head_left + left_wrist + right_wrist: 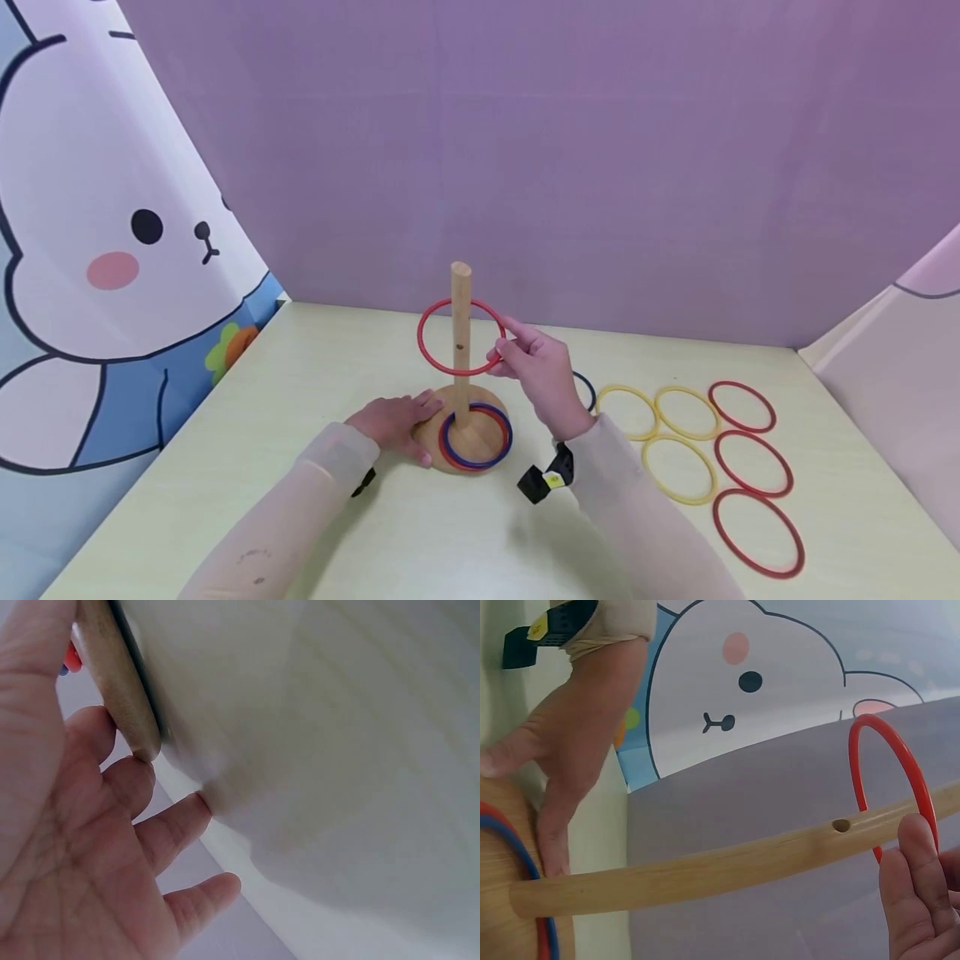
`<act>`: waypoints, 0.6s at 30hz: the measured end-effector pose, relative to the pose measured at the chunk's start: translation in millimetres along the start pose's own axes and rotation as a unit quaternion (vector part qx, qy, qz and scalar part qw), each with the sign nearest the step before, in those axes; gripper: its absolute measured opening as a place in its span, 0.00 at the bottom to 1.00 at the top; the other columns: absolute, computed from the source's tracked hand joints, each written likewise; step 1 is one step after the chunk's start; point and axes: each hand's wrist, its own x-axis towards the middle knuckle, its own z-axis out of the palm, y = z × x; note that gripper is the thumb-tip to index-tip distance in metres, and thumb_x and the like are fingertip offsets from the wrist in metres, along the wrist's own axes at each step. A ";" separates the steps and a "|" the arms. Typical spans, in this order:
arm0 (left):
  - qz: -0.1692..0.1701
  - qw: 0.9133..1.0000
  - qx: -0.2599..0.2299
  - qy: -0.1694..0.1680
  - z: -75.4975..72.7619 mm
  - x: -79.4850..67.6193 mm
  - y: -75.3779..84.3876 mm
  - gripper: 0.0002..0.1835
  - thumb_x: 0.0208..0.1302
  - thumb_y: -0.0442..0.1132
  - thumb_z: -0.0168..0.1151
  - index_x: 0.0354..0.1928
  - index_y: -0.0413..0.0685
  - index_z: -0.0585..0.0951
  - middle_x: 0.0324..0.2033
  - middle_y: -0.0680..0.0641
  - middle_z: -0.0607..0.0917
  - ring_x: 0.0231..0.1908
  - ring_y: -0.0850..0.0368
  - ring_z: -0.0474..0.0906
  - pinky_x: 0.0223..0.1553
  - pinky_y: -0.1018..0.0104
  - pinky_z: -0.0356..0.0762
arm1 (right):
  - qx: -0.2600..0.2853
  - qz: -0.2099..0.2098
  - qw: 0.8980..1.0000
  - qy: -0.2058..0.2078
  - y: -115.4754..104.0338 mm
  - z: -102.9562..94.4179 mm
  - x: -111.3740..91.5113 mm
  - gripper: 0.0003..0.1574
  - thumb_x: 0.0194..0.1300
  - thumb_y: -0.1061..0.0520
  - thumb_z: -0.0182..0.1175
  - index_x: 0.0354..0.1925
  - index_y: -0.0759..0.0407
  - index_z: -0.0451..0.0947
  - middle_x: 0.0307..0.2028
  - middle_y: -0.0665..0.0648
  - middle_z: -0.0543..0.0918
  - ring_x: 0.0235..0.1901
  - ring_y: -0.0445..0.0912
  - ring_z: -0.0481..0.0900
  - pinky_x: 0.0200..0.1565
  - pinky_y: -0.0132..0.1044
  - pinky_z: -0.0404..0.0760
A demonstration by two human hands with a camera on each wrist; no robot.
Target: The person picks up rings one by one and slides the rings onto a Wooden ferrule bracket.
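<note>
A wooden ring-toss stand has a round base (427, 433) and an upright post (461, 283). My left hand (390, 421) holds the base at its left edge, with fingertips against the rim in the left wrist view. Between thumb and fingers, my right hand (543, 371) pinches a red ring (423, 346) at its right side. That ring is around the upper post, above the base; the post passes through it in the right wrist view too. A blue ring (511, 446) and another red ring (444, 454) lie around the post's foot, overlapping.
Right of the stand, several yellow rings (678, 502) and three red rings (801, 550) lie flat on the pale table (315, 350). A dark blue ring (592, 392) is partly hidden behind my right forearm. A purple backdrop (562, 167) rises behind the table.
</note>
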 end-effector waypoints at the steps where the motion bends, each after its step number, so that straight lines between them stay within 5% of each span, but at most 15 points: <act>1: 0.002 1.000 0.001 0.000 0.1 0.1 -0.4 0.50 0.48 0.58 0.73 0.73 0.57 0.61 0.72 0.47 0.58 0.68 0.41 0.59 0.60 0.43 0.64 | 0.001 0.000 1.000 -0.002 2.7 0.4 -0.3 0.25 0.67 0.66 0.57 0.62 0.65 0.72 0.28 0.57 0.82 0.25 0.41 0.83 0.37 0.35 0.83; 18: -0.002 1.000 -0.002 -0.001 0.4 -0.9 -0.4 0.51 0.47 0.58 0.73 0.73 0.58 0.60 0.72 0.50 0.58 0.68 0.42 0.59 0.61 0.43 0.63 | -0.017 0.042 0.999 -0.008 30.4 -2.1 -10.9 0.26 0.68 0.67 0.55 0.63 0.67 0.70 0.28 0.57 0.82 0.24 0.40 0.83 0.37 0.33 0.83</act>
